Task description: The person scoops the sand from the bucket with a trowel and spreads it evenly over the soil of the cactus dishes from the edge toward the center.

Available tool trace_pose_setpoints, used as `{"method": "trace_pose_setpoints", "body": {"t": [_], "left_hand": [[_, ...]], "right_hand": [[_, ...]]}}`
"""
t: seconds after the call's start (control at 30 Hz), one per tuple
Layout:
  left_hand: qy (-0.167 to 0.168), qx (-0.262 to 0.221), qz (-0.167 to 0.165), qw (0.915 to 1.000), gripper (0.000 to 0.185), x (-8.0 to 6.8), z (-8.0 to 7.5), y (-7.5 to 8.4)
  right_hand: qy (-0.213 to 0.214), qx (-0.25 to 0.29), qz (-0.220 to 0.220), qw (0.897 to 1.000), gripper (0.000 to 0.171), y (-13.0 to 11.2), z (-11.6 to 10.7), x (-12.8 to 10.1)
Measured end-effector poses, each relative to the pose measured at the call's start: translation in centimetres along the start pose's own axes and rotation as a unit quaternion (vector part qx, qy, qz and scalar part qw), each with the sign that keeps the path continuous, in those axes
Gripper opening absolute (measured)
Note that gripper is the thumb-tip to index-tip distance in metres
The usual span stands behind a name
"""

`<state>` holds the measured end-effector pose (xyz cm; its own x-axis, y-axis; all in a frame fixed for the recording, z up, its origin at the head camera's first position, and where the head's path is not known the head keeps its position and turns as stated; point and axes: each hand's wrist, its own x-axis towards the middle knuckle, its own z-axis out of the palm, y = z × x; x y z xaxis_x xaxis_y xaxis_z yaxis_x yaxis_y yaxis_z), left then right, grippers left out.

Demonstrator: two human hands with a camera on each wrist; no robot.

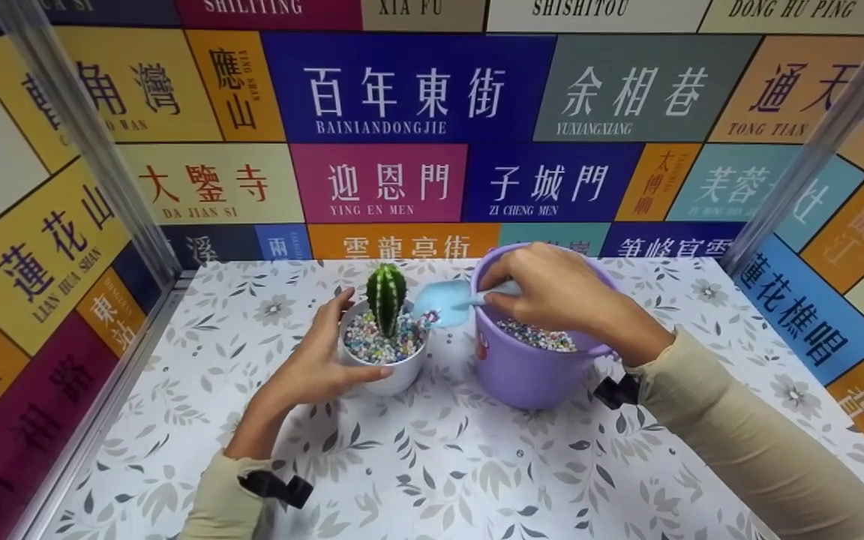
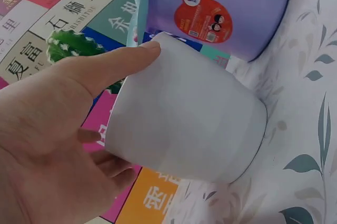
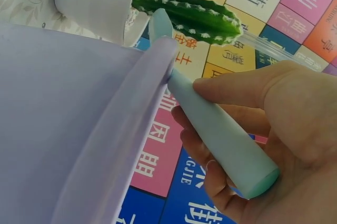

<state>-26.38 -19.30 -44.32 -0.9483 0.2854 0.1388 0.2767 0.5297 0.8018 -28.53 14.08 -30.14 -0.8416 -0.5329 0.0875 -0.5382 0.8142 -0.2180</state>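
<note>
A small green cactus (image 1: 386,292) stands upright in a white flowerpot (image 1: 393,380), with multicoloured pebbles (image 1: 369,343) around its base. My left hand (image 1: 317,365) holds the pot from the left, thumb along the near rim and fingers round the far side. Over the purple bucket (image 1: 526,379), my right hand (image 1: 552,289) grips the handle of a light-blue toy shovel (image 3: 221,140). The shovel's blade (image 1: 439,298) reaches across the gap to the pot's right rim and carries a few pebbles near its tip. More pebbles (image 1: 541,336) lie inside the bucket.
A white tablecloth (image 1: 432,480) with grey leaves and flowers covers the table. Scattered pebbles lie on it. Behind and beside the table stand panels (image 1: 402,90) of coloured signs, with clear vertical strips (image 1: 106,150) at the corners.
</note>
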Motion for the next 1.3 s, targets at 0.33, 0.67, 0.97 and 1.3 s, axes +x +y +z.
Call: {"method": "trace_pose_setpoints", "body": {"t": [0.33, 0.67, 0.97, 1.3], "left_hand": [[0.034, 0.062, -0.071, 0.9949, 0.142, 0.2, 0.9, 1.1], [-0.021, -0.023, 0.027, 0.9991, 0.116, 0.1, -0.8, -0.4], [0.001, -0.001, -0.001, 1.0, 0.13, 0.2, 0.4, 0.0], [0.04, 0.03, -0.036, 0.9981, 0.134, 0.5, 1.6, 0.1]], "right_hand": [[0.007, -0.007, 0.005, 1.0, 0.021, -0.3, 0.1, 0.1], [0.003, -0.008, 0.006, 1.0, 0.022, -0.5, 0.2, 0.2], [0.017, -0.03, -0.003, 0.999, 0.02, -0.8, 0.1, 0.4], [0.018, -0.041, -0.008, 0.999, 0.02, -1.2, 0.0, 0.7]]}}
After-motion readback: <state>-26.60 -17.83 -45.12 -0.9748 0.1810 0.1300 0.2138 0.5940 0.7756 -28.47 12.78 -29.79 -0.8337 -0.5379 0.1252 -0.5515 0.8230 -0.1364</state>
